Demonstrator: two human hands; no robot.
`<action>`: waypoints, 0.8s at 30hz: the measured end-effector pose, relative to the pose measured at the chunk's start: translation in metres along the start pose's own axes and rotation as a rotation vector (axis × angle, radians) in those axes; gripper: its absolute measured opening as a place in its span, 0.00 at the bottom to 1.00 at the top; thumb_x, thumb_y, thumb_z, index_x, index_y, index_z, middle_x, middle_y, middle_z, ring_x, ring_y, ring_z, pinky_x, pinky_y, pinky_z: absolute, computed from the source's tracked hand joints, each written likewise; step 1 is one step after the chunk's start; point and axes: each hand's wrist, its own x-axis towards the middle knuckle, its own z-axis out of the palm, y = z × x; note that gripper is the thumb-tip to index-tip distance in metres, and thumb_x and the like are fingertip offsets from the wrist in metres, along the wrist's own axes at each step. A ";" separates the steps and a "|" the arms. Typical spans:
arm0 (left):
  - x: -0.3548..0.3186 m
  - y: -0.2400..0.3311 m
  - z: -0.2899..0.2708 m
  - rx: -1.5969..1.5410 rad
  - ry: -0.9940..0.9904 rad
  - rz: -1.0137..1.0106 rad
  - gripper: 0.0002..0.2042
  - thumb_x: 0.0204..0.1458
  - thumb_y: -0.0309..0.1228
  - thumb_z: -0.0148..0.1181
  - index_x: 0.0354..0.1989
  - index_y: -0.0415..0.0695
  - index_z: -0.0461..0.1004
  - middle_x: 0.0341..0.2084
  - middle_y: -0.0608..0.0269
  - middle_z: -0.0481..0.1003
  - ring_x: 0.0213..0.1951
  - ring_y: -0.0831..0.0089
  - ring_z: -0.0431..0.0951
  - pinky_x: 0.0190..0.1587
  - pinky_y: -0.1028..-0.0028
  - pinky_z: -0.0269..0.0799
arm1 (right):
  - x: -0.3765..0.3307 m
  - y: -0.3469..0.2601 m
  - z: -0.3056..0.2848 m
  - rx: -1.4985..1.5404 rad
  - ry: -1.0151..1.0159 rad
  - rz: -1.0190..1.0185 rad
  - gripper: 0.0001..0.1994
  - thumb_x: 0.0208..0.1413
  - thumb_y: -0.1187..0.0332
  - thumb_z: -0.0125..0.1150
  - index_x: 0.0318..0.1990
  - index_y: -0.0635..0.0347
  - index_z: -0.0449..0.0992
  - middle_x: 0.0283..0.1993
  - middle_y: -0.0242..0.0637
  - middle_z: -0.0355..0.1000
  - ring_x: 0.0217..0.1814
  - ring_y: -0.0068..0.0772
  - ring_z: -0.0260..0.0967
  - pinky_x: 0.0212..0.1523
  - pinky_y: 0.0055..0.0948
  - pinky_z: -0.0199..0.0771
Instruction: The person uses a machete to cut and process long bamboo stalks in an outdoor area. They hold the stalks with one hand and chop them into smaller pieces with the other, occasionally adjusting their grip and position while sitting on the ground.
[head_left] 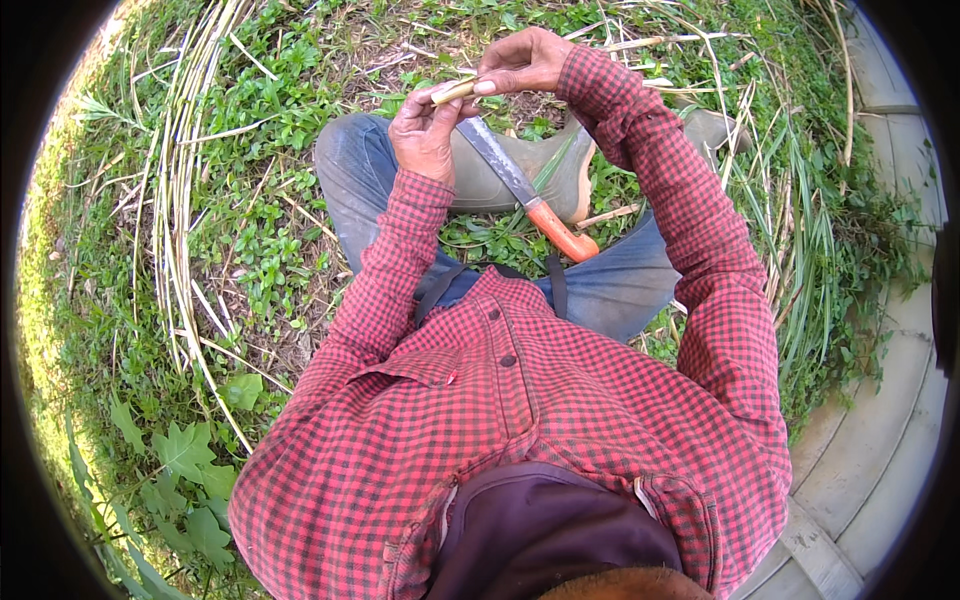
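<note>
From where I stand, both hands are clamped on one thing: a short pale stalk (455, 92), held up out in front of the body, above the far side of the folded legs. The left hand (424, 135) pinches it between thumb and fingers near its thicker end, while the right hand (525, 62) has thumb and fingertips closed together at the other end. What the hidden fingertips do underneath, I can't tell. To work a piece this small well, I'd let the left hand do the steadying and keep the right hand's movements short and light, since a hard twist could split the stalk or make it slip. I'd mind the machete (493, 160) too: its dark blade slants up from the orange handle (560, 230) and runs out of sight by the left hand, whether touching it I can't say. Shifting the wrists a little away from that edge would seem wise, or laying the tool farther off. Around it are a pale rubber boot (525, 172) and worn jeans (350, 170), and beyond them, leafy ground plants (275, 255), a long sweep of dry stems (165, 230) on the left and long green blades of grass (795, 260) on the right.
</note>
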 end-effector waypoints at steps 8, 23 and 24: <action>0.009 -0.007 -0.001 -0.019 -0.022 -0.039 0.09 0.50 0.23 0.55 0.40 0.37 0.67 0.37 0.54 0.73 0.35 0.68 0.76 0.39 0.71 0.75 | -0.003 -0.017 0.018 0.056 0.136 -0.190 0.15 0.42 0.66 0.67 0.38 0.60 0.74 0.35 0.33 0.74 0.40 0.22 0.70 0.45 0.23 0.69; 0.004 0.006 0.026 0.340 -0.196 0.235 0.12 0.51 0.23 0.53 0.44 0.34 0.69 0.39 0.56 0.73 0.38 0.73 0.74 0.40 0.76 0.72 | -0.026 -0.035 -0.006 -0.067 0.141 -0.165 0.14 0.40 0.63 0.69 0.32 0.61 0.75 0.29 0.31 0.73 0.33 0.20 0.69 0.36 0.21 0.69; 0.005 0.009 0.027 0.357 -0.228 0.258 0.11 0.51 0.24 0.54 0.43 0.35 0.69 0.38 0.57 0.73 0.38 0.73 0.74 0.41 0.76 0.71 | -0.030 -0.038 -0.006 -0.074 0.127 -0.148 0.14 0.40 0.63 0.69 0.32 0.61 0.75 0.29 0.31 0.73 0.33 0.19 0.69 0.36 0.21 0.69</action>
